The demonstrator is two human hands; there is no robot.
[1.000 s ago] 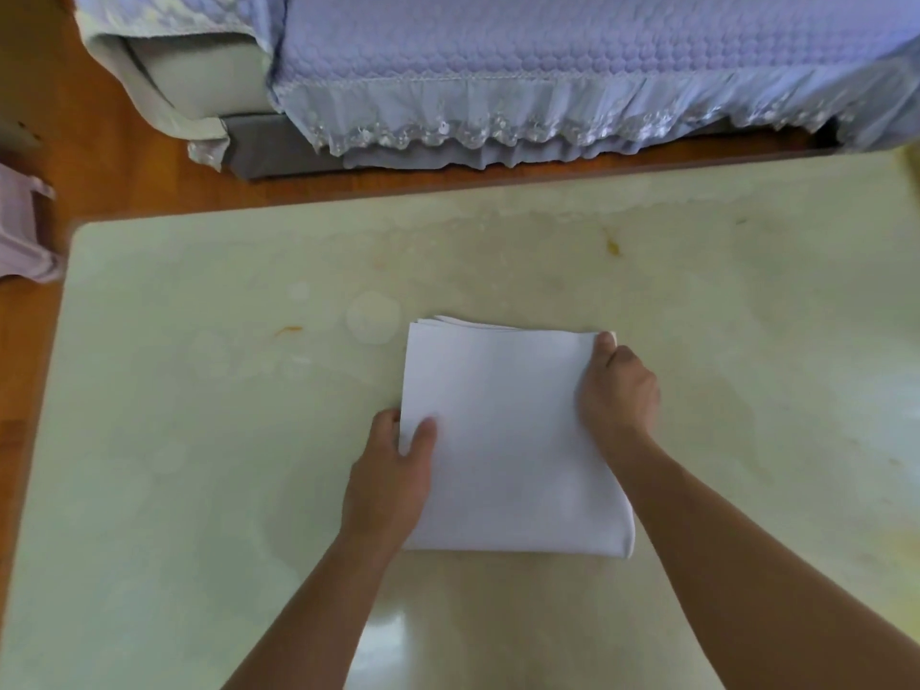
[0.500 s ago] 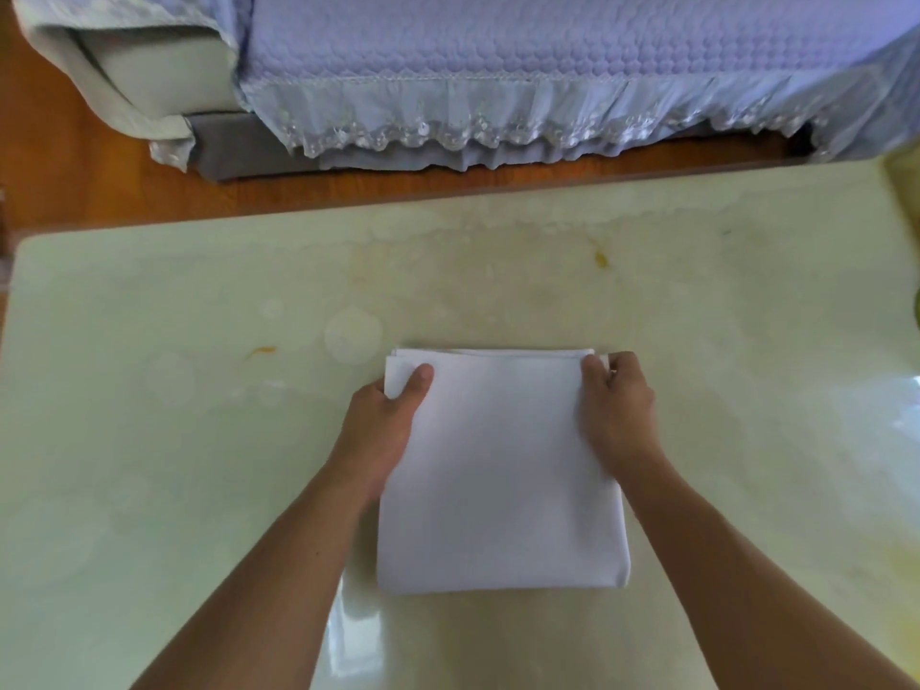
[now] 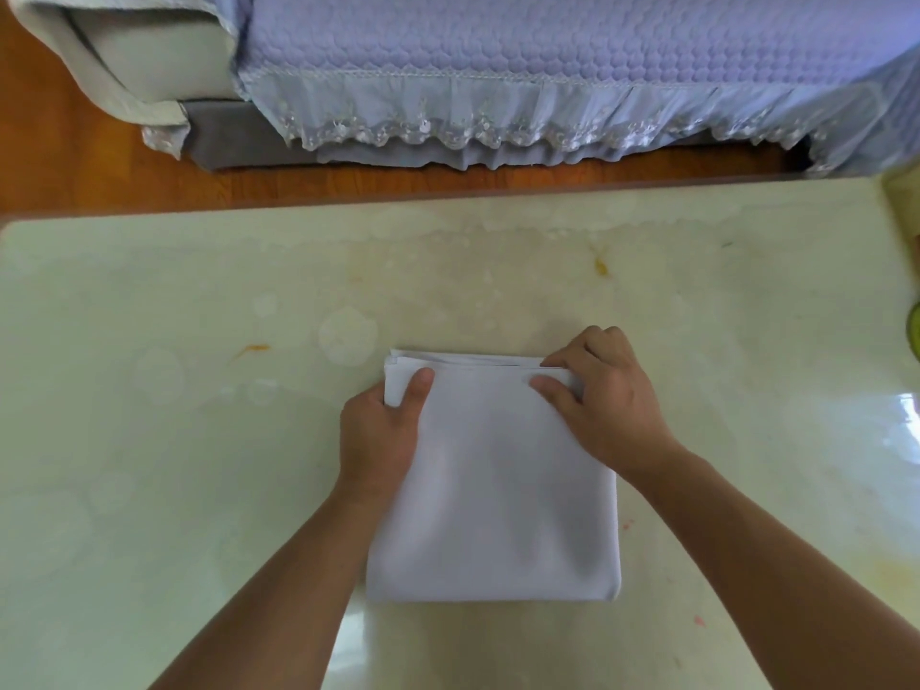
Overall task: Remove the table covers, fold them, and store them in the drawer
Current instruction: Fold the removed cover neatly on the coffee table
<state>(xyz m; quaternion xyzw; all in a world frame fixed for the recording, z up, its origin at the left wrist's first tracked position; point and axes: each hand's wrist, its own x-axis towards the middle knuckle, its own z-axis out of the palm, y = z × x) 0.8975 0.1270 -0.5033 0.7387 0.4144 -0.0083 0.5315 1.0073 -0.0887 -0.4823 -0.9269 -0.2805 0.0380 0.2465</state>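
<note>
A white table cover [image 3: 498, 495], folded into a thick square of several layers, lies flat on the pale glossy table [image 3: 174, 440]. My left hand [image 3: 381, 433] grips its far left corner, thumb on top and fingers under the edge. My right hand [image 3: 605, 398] pinches the far right corner, thumb on top and fingers curled over the far edge. The stacked layer edges show along the far side. No drawer is in view.
Beyond the table's far edge is a strip of wooden floor [image 3: 74, 156] and a sofa with a lilac quilted, lace-trimmed cover [image 3: 547, 57]. A green object [image 3: 913, 336] peeks in at the right edge. The table bears small orange stains.
My left hand slid from the cover's left side up to its far left corner. My right hand shifted onto the far right corner and curled over the edge. The view moved slightly.
</note>
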